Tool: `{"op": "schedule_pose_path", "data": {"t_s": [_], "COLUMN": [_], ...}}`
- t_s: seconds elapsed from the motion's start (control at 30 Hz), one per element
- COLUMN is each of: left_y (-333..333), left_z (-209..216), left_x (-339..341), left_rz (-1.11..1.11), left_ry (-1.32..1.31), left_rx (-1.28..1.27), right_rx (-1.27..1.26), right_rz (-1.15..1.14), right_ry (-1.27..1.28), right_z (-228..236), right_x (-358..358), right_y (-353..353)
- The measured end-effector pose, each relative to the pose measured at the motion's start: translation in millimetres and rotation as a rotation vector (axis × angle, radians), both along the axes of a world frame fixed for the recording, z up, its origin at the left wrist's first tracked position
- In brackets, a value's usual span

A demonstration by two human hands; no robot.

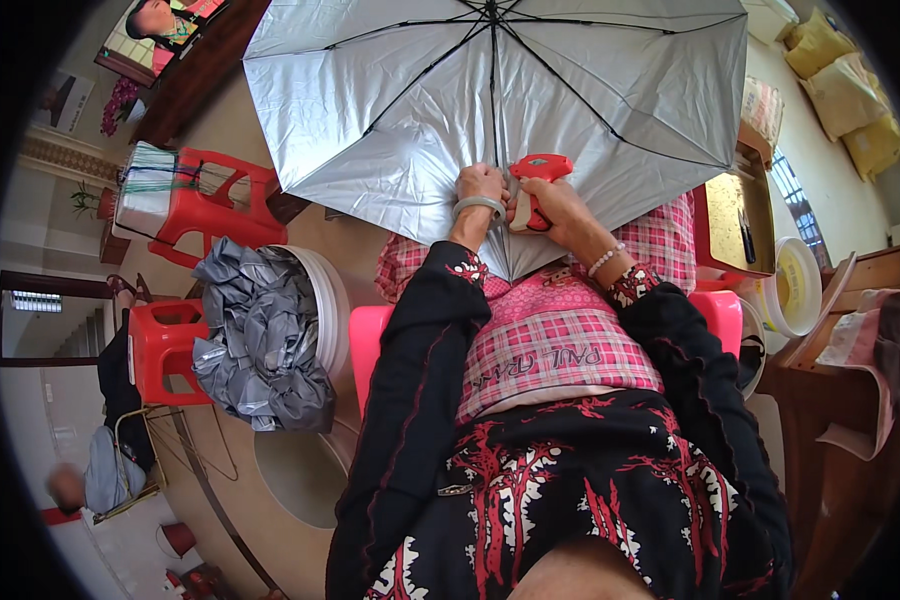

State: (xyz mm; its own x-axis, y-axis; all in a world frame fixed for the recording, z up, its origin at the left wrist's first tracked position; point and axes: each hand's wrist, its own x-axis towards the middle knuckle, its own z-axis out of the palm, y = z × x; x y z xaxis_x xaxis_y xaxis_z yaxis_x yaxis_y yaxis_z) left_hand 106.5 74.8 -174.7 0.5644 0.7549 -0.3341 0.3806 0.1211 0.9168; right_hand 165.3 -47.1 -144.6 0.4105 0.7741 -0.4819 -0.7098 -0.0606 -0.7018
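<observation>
An open umbrella (430, 110) with silver lining and thin black ribs spreads in front of me, its inner side facing me and its near edge dropping to my lap. My left hand (482, 188) is closed on the lining beside the middle rib; its fingertips are partly hidden. Just right of that rib, my right hand (560, 208) grips a red and white hand-held tool (542, 166), whose red head points up and leftward. The two hands nearly touch. A pink checked apron (560, 350) covers my lap under the umbrella's edge.
Left of me, a white bucket (322, 300) overflows with crumpled silver-grey fabric (260, 340). Red stools (170, 355) stand beyond it, one carrying bundled thin strands (160, 185). A person (115, 465) sits at far left. On the right are a tray (735, 220), a tub (795, 285) and wooden furniture (840, 370).
</observation>
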Motion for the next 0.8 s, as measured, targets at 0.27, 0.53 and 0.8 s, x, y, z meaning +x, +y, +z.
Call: {"op": "schedule_pose_path", "data": {"t_s": [0.27,0.53,0.8], "left_y": [1,0,-6], "left_z": [-1,2,11], "left_x": [-3,-2,-4], "left_rz": [0.006,-0.010,0.019], "left_ry": [-0.001,-0.008,-0.019], "left_rx": [-0.020,-0.001,-0.052], "right_rx": [0.001,-0.062,0.051], "right_rz": [-0.001,-0.059,0.037], "right_ry": [0.036,-0.038,0.186], "right_z": [9,4,2], "right_x": [1,1,5], "right_y": [-3,4,-5]}}
